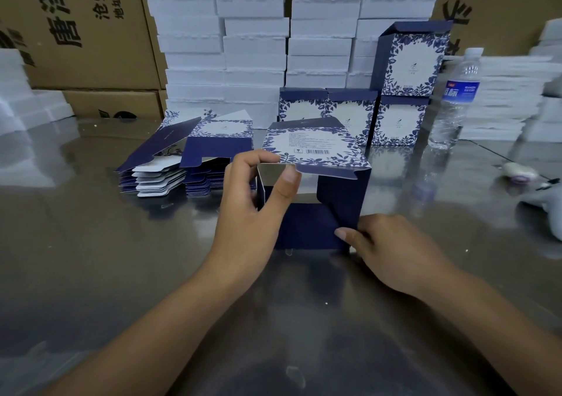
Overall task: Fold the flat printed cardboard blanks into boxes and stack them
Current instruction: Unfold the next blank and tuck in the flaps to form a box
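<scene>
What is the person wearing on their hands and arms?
Nothing that shows. The left hand and right hand are bare: no gloves, rings or watch. The left forearm and right forearm are bare too, with no sleeve in view. The fingernails are short and unpainted.

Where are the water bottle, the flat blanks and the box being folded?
water bottle (460, 90), head view, on its blue label.
flat blanks (158, 180), head view, on the left pile's edges.
box (316, 145), head view, on its barcode panel.

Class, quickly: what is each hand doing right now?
Left hand: pinches a flap of the half-folded box.
Right hand: grips the box's lower corner.
</scene>
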`<state>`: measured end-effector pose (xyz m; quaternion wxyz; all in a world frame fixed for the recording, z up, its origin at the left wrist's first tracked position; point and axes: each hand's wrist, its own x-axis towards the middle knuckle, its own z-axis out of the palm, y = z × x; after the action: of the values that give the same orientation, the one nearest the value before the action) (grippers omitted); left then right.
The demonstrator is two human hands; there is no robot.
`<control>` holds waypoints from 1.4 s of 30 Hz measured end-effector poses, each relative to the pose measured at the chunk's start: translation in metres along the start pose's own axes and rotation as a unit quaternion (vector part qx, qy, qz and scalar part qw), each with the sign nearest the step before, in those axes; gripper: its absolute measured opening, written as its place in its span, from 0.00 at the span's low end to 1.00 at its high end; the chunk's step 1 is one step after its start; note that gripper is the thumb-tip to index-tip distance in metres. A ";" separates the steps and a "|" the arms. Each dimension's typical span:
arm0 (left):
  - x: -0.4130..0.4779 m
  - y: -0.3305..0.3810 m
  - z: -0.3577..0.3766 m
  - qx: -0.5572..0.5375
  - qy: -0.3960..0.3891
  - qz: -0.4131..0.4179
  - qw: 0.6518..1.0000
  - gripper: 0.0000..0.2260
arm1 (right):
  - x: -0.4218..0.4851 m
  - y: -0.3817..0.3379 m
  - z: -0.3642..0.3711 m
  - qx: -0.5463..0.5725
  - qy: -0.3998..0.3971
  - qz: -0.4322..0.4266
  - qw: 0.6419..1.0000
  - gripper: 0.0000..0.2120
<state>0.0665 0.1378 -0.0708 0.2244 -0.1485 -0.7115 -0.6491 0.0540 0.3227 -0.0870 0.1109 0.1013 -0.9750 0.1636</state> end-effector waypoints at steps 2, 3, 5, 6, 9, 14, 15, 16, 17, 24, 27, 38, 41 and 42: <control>0.000 -0.001 0.000 -0.003 0.001 0.003 1.000 0.13 | 0.000 0.000 -0.001 -0.003 0.004 0.007 1.000 0.21; 0.000 -0.001 0.000 -0.004 0.002 0.005 1.000 0.14 | 0.000 -0.001 -0.001 -0.003 0.005 0.010 1.000 0.21; 0.001 -0.002 0.000 -0.007 0.004 0.005 1.000 0.14 | -0.001 0.000 0.000 -0.001 0.006 0.008 1.000 0.21; 0.002 -0.002 -0.001 -0.013 0.006 0.003 1.000 0.14 | -0.001 0.000 0.000 -0.001 0.007 0.001 1.000 0.21; 0.006 -0.003 -0.004 -0.039 0.018 -0.005 0.999 0.14 | -0.002 0.000 0.000 0.005 -0.004 -0.036 0.999 0.18; 0.014 -0.001 -0.009 -0.072 0.057 -0.008 0.996 0.15 | -0.002 -0.002 0.003 0.030 -0.012 -0.055 0.998 0.20; 0.014 -0.001 -0.009 -0.079 0.061 -0.010 0.995 0.15 | -0.002 -0.002 0.003 0.035 -0.008 -0.053 0.998 0.21; 0.015 -0.001 -0.009 -0.084 0.063 -0.012 0.994 0.15 | -0.002 -0.002 0.003 0.042 -0.002 -0.052 0.998 0.22; 0.015 -0.001 -0.009 -0.086 0.064 -0.012 0.994 0.15 | -0.002 -0.002 0.004 0.047 0.006 -0.053 0.997 0.22; 0.017 -0.003 -0.010 -0.094 0.077 -0.007 0.993 0.15 | -0.003 -0.001 0.006 0.056 0.006 -0.078 0.995 0.20; 0.018 -0.003 -0.011 -0.106 0.090 -0.013 0.990 0.14 | -0.003 0.000 0.007 0.058 -0.001 -0.092 0.994 0.18; 0.016 -0.002 -0.011 -0.102 0.081 -0.003 0.992 0.14 | -0.004 -0.003 0.004 0.058 0.027 -0.066 0.996 0.23; 0.012 0.000 -0.008 -0.081 0.054 0.010 0.995 0.11 | -0.004 -0.007 0.004 0.111 0.125 -0.043 0.985 0.26; 0.010 0.001 -0.007 -0.073 0.043 0.015 0.996 0.10 | -0.003 -0.008 0.005 0.161 0.174 -0.041 0.971 0.24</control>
<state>0.0589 0.1303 -0.0644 0.2529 -0.1466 -0.6495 -0.7019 0.0576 0.3141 -0.0895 0.2677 0.1279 -0.8966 0.3287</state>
